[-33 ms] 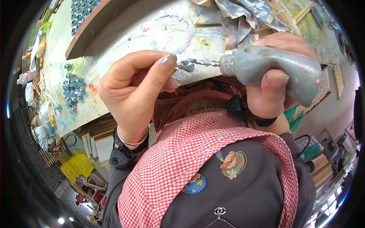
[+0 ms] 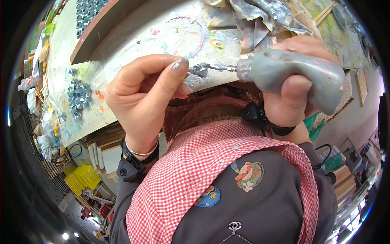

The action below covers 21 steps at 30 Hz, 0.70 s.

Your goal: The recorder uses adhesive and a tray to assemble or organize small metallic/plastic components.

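Observation:
Between the thumb and fingers of my left hand (image 2: 142, 91) is pinched a small dark grey piece (image 2: 200, 70) with a lumpy shape. Silvery paint marks the thumbnail. My right hand (image 2: 286, 105) is wrapped round a soft grey squeeze bottle (image 2: 264, 67), tipped on its side and dented under the thumb. From its ribbed collar a thin, paint-coated nozzle (image 2: 222, 67) points left. The nozzle's tip meets or nearly meets the small piece; which of the two I cannot tell.
A paint-spotted table (image 2: 162, 38) spreads beneath my hands. Many small blue-grey pieces (image 2: 78, 95) lie at its left, more (image 2: 87, 16) beyond a curved wooden edge (image 2: 101, 30). A crumpled, stained cloth (image 2: 256, 22) lies at the back. Yellow baskets (image 2: 83, 177) stand low on the left.
The bottle and its nozzle have shifted very slightly to the right with my right hand. My left hand keeps its pinch on the small piece, almost unmoved.

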Motion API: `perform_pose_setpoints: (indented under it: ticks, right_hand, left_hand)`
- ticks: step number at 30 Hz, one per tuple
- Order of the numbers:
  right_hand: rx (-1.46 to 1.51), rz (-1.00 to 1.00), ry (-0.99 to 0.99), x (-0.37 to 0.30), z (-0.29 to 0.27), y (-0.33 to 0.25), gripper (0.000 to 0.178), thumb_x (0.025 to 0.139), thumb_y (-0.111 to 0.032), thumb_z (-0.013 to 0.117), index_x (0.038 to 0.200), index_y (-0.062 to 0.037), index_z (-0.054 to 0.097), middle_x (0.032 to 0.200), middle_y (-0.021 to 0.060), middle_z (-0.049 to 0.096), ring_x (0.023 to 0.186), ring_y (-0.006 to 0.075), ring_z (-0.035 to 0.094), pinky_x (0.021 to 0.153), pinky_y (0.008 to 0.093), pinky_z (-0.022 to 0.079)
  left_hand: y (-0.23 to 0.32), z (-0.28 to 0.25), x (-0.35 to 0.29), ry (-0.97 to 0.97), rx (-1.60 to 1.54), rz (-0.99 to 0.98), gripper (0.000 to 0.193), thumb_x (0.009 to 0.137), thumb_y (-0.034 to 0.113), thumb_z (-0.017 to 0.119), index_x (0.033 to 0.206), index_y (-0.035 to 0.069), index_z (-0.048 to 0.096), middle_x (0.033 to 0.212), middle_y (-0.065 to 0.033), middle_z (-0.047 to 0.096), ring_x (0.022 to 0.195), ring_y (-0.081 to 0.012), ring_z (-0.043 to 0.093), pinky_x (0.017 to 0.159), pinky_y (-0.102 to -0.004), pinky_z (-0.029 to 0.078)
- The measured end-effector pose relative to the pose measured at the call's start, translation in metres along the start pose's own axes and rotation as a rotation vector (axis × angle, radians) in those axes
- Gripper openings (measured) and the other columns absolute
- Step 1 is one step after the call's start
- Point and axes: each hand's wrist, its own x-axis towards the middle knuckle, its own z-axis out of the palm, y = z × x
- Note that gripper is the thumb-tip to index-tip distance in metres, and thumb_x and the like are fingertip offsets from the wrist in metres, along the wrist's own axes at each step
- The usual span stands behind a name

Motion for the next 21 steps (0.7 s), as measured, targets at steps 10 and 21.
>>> perform_pose_setpoints:
  ticks: [10, 21]
  right_hand:
    - [0.179, 0.192, 0.132, -0.011, -0.003, 0.004, 0.04, 0.09, -0.037, 0.043, 0.097, 0.0017, 0.05, 0.084, 0.0153, 0.055, 0.075, 0.0221, 0.052, 0.067, 0.0325, 0.042]
    - [0.144, 0.19, 0.062, -0.006, -0.001, 0.004, 0.031, 0.089, -0.028, 0.048, 0.092, 0.0031, 0.053, 0.088, 0.0177, 0.057, 0.079, 0.0234, 0.053, 0.071, 0.0335, 0.042]
  left_hand:
    - [-0.02, -0.012, 0.003, -0.086, -0.07, 0.222, 0.018, 0.075, -0.014, 0.059, 0.091, -0.006, 0.06, 0.094, -0.0201, 0.061, 0.072, -0.0221, 0.065, 0.064, -0.033, 0.059]
    - [-0.018, -0.013, 0.004, -0.129, 0.059, 0.256, 0.02, 0.074, -0.017, 0.057, 0.09, -0.006, 0.061, 0.093, -0.0192, 0.061, 0.075, -0.0224, 0.064, 0.065, -0.0326, 0.058]
